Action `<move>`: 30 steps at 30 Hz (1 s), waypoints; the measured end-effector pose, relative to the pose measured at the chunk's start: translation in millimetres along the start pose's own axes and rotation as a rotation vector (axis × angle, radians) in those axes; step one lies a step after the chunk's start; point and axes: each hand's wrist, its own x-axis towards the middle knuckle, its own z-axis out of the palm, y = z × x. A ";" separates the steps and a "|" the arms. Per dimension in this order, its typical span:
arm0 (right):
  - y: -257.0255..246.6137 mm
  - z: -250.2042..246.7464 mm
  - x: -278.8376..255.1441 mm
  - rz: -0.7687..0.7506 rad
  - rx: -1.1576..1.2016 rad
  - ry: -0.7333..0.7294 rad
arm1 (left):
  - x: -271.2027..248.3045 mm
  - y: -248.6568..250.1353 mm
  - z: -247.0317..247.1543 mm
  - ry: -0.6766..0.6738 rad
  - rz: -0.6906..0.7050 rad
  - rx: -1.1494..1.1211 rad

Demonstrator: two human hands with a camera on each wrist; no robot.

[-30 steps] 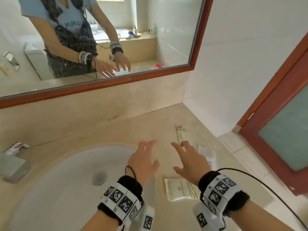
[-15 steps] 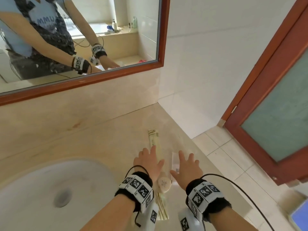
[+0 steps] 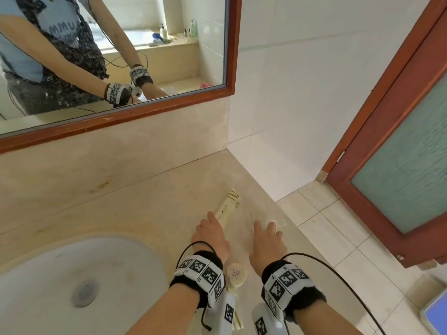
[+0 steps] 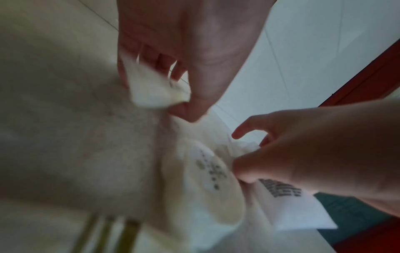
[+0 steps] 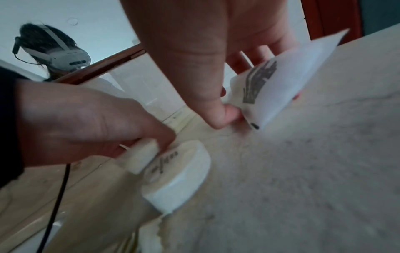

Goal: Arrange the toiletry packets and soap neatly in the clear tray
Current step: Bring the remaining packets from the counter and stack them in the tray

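Note:
On the beige counter right of the basin, my left hand (image 3: 210, 229) pinches the near end of a long cream packet (image 3: 228, 209); the left wrist view shows that packet end (image 4: 158, 92) between thumb and fingers. My right hand (image 3: 266, 232) pinches a flat white packet with black print (image 5: 281, 77), which also shows in the left wrist view as the white packet (image 4: 290, 203). A round wrapped soap (image 3: 236, 273) lies between my wrists. A striped packet (image 3: 237, 319) is partly hidden under my left wrist. A faint clear rim (image 3: 281, 222) shows by my right fingertips; the tray's outline is unclear.
The white basin (image 3: 72, 286) lies to the left. A tiled wall (image 3: 290, 117) bounds the counter at the back right. The counter's right edge drops to the floor tiles (image 3: 338, 238) beside a red-framed door (image 3: 387, 165). A mirror (image 3: 108, 56) hangs above.
Both hands have moved forward and right, down onto the counter. The left hand has taken hold of the long cream packet and the right of the white packet.

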 end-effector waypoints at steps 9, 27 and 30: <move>-18.4 -15.2 -8.6 -0.125 0.066 0.073 | -13.2 -38.2 -22.8 0.003 0.016 -0.308; -231.0 -25.5 -94.6 -0.811 0.164 0.098 | -114.7 -230.1 -107.1 0.397 -0.346 -0.791; -273.6 -18.6 -122.0 -0.938 0.175 0.082 | -141.9 -267.1 -116.2 0.469 -0.421 -0.852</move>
